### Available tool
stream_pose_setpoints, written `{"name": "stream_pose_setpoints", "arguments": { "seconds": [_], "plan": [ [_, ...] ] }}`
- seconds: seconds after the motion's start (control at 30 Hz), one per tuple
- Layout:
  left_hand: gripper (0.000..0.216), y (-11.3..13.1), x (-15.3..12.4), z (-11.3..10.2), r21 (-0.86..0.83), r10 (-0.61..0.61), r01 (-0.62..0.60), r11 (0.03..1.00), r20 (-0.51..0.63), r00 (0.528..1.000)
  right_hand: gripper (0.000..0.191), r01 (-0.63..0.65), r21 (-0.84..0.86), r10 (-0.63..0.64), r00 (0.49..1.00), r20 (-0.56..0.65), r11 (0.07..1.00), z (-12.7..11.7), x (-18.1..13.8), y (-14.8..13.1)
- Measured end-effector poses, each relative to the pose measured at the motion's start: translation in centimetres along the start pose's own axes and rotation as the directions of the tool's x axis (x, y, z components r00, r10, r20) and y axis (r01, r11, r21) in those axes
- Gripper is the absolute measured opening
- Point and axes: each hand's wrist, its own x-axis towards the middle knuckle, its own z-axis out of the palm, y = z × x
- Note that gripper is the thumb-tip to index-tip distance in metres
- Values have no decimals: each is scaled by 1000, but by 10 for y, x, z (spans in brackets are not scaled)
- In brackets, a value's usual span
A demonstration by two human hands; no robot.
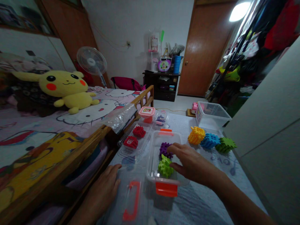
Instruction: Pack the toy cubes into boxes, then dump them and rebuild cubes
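My right hand (187, 159) reaches over a clear plastic box (152, 156) with orange latches. Its fingertips overlap the edge of a purple interlocking-block cube (164, 149), and its thumb is by a lime green block cluster (165, 168); both pieces lie in the box. The fingers are spread, gripping neither piece as far as I can see. My left hand (105, 184) lies flat, fingers extended, at the left edge of the clear lid (117, 206) with a red-orange handle (134, 201).
A clear tray (125, 153) holds two red block cubes (131, 142). On the right are yellow (196, 135), blue (210, 141) and green (226, 145) block pieces, before a clear bin (212, 117). A pink-lidded container (147, 111) stands behind. The bed rail (93, 145) borders the left.
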Motion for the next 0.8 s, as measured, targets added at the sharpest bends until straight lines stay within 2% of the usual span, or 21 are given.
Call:
{"name": "stream_pose_setpoints", "arguments": {
  "seconds": [0.03,0.1,0.2,0.33,0.43,0.57,0.7,0.8],
  "plan": [
    [47,0,0,0,6,8,-8,1000,-16,1000,21,-30,68,37,994,-103,997,-1,-8,6],
    [46,-1,1,0,31,6,-5,999,-41,999,16,-79,179,129,950,-286,981,2,-24,20],
    [47,-8,0,5,43,-37,37,998,-20,999,14,-167,318,298,855,-425,933,22,-44,45],
    [51,-14,0,10,41,-86,85,996,33,996,20,-244,519,498,750,-434,819,61,-55,71],
    [54,-7,0,1,27,-121,121,992,30,992,25,-265,597,579,696,-425,757,84,-58,80],
    [53,8,3,-25,-68,-150,151,986,19,988,28,-298,630,613,701,-365,717,100,-60,86],
    [48,14,3,-51,-198,-142,127,972,-65,988,31,-296,703,662,675,-325,647,105,-60,91],
    [45,15,0,-76,-250,-198,159,955,-138,971,33,-271,750,678,669,-304,604,104,-60,90]
  ]
}}
